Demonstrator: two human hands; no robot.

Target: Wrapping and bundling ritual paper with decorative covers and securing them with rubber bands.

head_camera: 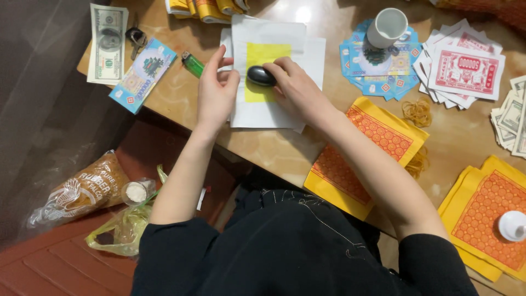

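Note:
A stack of white paper sheets (262,112) with a yellow square (266,53) in the middle lies on the brown table (274,148). My right hand (298,90) grips a smooth black oval stone (261,76) and presses it on the yellow square. My left hand (216,90) rests on the left edge of the white sheets, fingers bent, holding them flat. A green lighter (193,64) lies just left of my left hand.
Yellow-and-orange patterned sheets (364,156) lie at my right elbow, more (485,214) under a white cup (513,226) at right. A white mug (387,27) stands on fanned blue notes; red-and-white notes (466,68), rubber bands (417,112), banknotes (108,44), keys (135,39) and plastic bags (87,192) lie around.

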